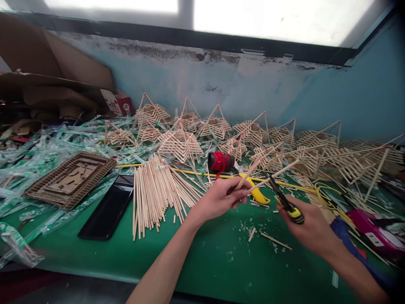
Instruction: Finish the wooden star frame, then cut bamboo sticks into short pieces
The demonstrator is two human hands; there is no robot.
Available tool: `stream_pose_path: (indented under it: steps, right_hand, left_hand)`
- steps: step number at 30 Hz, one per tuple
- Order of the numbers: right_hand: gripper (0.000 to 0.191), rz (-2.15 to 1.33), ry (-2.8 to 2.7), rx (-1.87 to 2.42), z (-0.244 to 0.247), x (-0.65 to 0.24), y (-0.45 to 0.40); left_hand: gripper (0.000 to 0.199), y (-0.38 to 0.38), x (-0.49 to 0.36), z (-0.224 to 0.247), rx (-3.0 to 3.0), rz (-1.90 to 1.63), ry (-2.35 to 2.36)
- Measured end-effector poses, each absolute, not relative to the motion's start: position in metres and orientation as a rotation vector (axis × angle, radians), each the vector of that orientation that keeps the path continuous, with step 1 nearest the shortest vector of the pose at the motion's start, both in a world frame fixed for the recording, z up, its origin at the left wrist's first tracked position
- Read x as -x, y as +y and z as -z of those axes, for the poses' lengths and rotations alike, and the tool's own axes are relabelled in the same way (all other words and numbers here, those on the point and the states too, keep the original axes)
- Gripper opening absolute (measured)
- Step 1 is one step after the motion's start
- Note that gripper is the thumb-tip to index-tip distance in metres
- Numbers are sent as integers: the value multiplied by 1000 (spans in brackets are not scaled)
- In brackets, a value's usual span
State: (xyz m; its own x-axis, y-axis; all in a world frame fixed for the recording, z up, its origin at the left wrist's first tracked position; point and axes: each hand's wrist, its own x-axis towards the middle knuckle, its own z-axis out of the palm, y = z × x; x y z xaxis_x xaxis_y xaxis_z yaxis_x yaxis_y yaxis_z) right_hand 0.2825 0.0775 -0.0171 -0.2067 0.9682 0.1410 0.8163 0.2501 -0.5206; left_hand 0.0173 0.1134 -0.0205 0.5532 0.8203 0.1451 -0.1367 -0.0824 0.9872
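Left hand: my left hand (224,196) is pinched on two pale sticks (286,169), fingertips close around their near ends, the far ends spreading apart to the right.
Right hand: my right hand (305,221) is wrapped around a black and yellow tool (288,207) – its dark tip is up at the longer stick, though I cannot tell whether it touches. My two hands are well apart.
Counter: green (215,261), with short offcuts (276,240) and pale crumbs between my forearms.
Loose sticks: a fanned pile (155,190) left of my left hand, beside a black phone (106,211).
Thread: red, wound on a dark spool (220,161), just beyond my left hand; a yellow-handled tool (258,193) lies beside it, partly behind my fingers.
Stick frames: many peaked ones (182,143), ranged along the far side below the blue wall (177,78).
Far left: a cardboard tray (71,179) on a spread of clear and green plastic wrappers (60,143).
Right edge: a magenta object (371,230) – near the loops of a yellow cord.
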Motion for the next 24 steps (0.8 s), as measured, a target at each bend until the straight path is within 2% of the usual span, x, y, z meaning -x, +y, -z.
stream_pose_path:
  steps: [7, 16, 24]
  right_hand:
    - [39, -710, -2006, 1691, 28, -261, 74]
    - [33, -781, -2012, 1682, 13, -257, 65]
    - [32, -760, -2069, 1660, 27, -270, 72]
  left_hand:
    - [30, 109, -18, 11, -1525, -930, 806]
    - [27, 108, -11, 5, -1554, -912, 852]
    - [27, 104, -14, 4, -1554, -930, 865]
